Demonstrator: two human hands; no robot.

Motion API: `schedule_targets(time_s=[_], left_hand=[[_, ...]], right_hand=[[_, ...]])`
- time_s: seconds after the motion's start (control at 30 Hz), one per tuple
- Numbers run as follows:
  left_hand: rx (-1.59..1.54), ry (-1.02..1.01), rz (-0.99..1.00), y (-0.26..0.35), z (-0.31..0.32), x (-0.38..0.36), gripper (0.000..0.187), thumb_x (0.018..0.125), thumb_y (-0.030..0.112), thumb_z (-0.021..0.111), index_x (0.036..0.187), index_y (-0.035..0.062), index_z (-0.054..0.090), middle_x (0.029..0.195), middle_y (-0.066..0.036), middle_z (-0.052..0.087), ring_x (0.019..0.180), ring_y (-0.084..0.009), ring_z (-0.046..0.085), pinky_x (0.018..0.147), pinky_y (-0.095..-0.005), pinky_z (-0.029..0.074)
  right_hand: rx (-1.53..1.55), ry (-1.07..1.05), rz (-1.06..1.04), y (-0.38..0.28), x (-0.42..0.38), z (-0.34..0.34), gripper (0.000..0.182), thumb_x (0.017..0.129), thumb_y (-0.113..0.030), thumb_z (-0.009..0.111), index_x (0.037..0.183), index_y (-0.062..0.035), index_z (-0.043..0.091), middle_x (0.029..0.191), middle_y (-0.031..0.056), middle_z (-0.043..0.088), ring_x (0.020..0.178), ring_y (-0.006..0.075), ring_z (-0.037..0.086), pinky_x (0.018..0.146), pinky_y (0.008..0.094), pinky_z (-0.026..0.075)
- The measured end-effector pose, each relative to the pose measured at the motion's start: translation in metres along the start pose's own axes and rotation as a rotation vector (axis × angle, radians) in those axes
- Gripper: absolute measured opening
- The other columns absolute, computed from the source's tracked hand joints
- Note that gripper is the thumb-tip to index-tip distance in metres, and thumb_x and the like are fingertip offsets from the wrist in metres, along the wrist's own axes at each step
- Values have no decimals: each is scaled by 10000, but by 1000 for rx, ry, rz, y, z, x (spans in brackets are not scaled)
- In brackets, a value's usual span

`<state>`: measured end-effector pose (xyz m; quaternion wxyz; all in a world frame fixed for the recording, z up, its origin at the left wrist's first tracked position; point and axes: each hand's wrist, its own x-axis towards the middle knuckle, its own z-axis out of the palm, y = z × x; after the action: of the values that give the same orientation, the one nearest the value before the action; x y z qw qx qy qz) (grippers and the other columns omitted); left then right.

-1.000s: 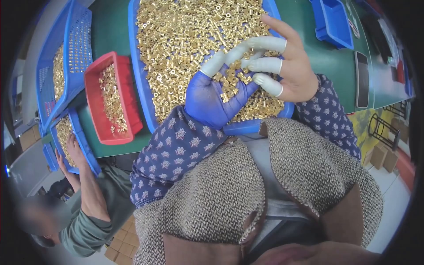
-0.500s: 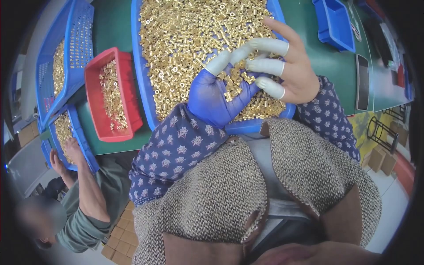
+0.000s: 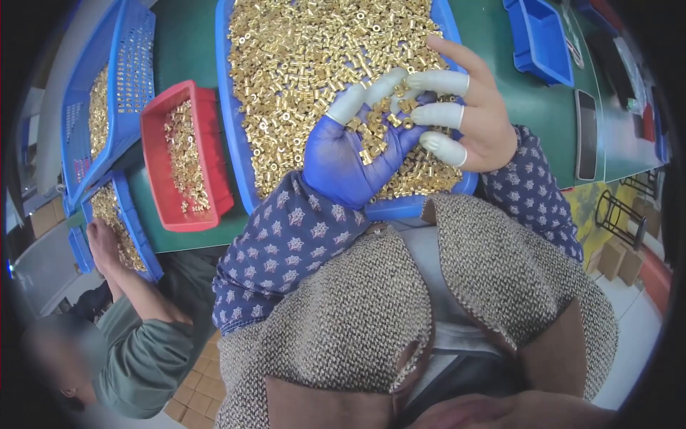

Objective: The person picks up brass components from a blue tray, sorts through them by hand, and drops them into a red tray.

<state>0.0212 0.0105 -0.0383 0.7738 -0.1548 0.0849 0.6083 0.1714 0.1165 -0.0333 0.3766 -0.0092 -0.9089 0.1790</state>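
Note:
My left hand (image 3: 350, 154), in a blue glove with pale covers on fingertips, is cupped palm up and holds several small brass fittings (image 3: 373, 136). Beside it on the right, my right hand (image 3: 468, 107) has pale covers on several fingers and a bare, extended index finger. Its covered fingertips touch the fittings over my left palm. Both hands are above the near part of a large blue tray (image 3: 243, 154) filled with loose brass fittings (image 3: 307, 50).
A red bin (image 3: 207, 154) with fittings stands left of the tray. Further left are a blue perforated basket (image 3: 132, 79) and a blue tray (image 3: 136, 222), where a co-worker's hands (image 3: 103, 247) are. A blue bin (image 3: 543, 43) and a dark flat device (image 3: 586, 136) lie right.
The fittings in my left palm have shifted slightly, and my right fingers have moved a little over them. The co-worker's hands have come together over their tray.

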Motion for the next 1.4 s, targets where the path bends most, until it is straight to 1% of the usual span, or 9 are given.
schedule_targets(time_s=[0.27, 0.37, 0.47, 0.77, 0.97, 1.07, 1.17, 1.27, 1.4], left_hand=[[195, 53, 80, -1, 2, -1, 437, 897, 221, 365, 1249, -26, 286, 1248, -165, 326, 1157, -277, 353, 914, -397, 397], [203, 160, 68, -5, 22, -3, 417, 859, 222, 456, 1175, -32, 363, 1179, -192, 403, 1097, -316, 423, 880, -412, 434], [-69, -79, -99, 0, 1, 1, 309, 874, 208, 419, 1121, 27, 381, 1102, -80, 441, 1027, -196, 455, 834, -313, 432], [69, 30, -19, -1, 9, -1, 438, 878, 259, 411, 1257, 58, 321, 1202, -79, 415, 1051, -206, 458, 828, -304, 435], [-78, -184, -79, -3, -2, 6, 423, 880, 298, 387, 1219, 47, 372, 1201, -66, 387, 1071, -205, 412, 872, -334, 391], [5, -48, -88, -7, 17, 5, 189, 887, 328, 340, 884, 147, 395, 874, 26, 367, 724, -73, 399, 622, -226, 384], [-29, -7, -130, -3, 9, 2, 433, 885, 361, 358, 1259, 144, 355, 967, 78, 467, 721, -89, 421, 654, -277, 377], [-66, -53, -81, -6, 13, 4, 271, 893, 287, 373, 1086, 112, 446, 930, 11, 443, 778, -96, 440, 665, -231, 400], [-98, -80, -76, -6, 2, 6, 401, 882, 278, 405, 1232, 83, 382, 1128, 26, 485, 903, -122, 480, 693, -256, 424]], right_hand=[[-17, 2, 1, 2, 0, 1, 181, 848, -223, 445, 885, -86, 557, 1009, 139, 528, 960, 367, 500, 894, 516, 341], [16, -8, -46, 4, 2, -1, 240, 847, -256, 439, 970, -84, 553, 1092, 157, 479, 1143, 416, 315, 778, 412, 470], [45, -88, -2, -2, 2, 1, 262, 831, -295, 474, 1035, -147, 542, 1161, 150, 469, 1127, 425, 340, 904, 517, 312], [50, -66, -18, -3, 4, 2, 242, 849, -315, 410, 847, -109, 537, 1055, 159, 514, 1019, 406, 446, 893, 555, 326], [71, 8, -2, -2, 1, 3, 258, 836, -334, 434, 912, -124, 562, 1102, 134, 498, 1065, 438, 399, 855, 536, 358], [100, -52, -46, -6, 8, 2, 257, 861, -302, 407, 996, -134, 546, 1107, 161, 467, 1044, 351, 451, 906, 559, 317], [110, -101, -29, -9, 6, 7, 181, 813, -237, 483, 918, -109, 556, 1086, 155, 474, 1107, 426, 364, 940, 547, 284], [72, -55, -28, -7, 7, 5, 172, 830, -216, 450, 933, -107, 535, 1119, 145, 481, 1078, 393, 414, 917, 535, 319], [55, -40, 24, -6, 2, 4, 211, 834, -262, 466, 981, -130, 539, 1142, 121, 474, 1123, 419, 352, 903, 516, 331]])
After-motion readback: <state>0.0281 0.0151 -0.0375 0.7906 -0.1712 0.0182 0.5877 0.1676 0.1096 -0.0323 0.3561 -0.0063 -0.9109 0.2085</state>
